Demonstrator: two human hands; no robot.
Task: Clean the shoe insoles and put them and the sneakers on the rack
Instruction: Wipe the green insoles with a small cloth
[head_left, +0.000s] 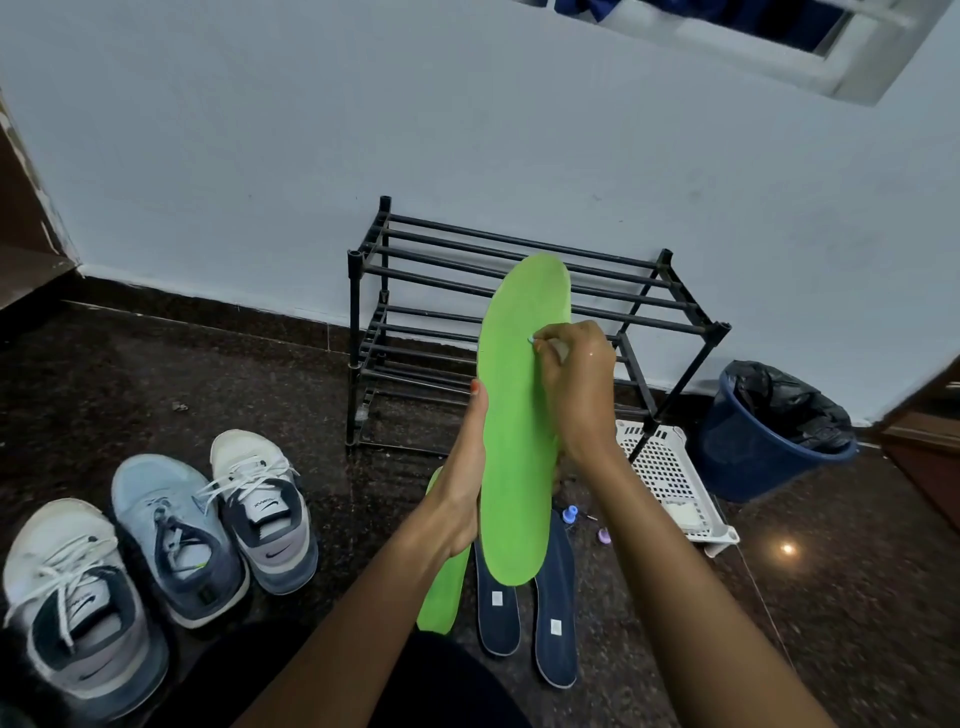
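On a dark speckled stone floor (208, 364), against a pale blue wall (260, 156), stands a black metal-tube shoe rack (354, 312). Three grey-and-white laced sneakers (171, 535) sit at near left. A long, bright green foam insole (511, 467) is held upright in front of the rack. The left hand (465, 483) grips its left edge at mid-length. The right hand (574, 384) pinches a small white object (558, 348), too small to identify, against its face. A second green insole (441, 592) and two navy insoles (498, 608) lie on the floor below.
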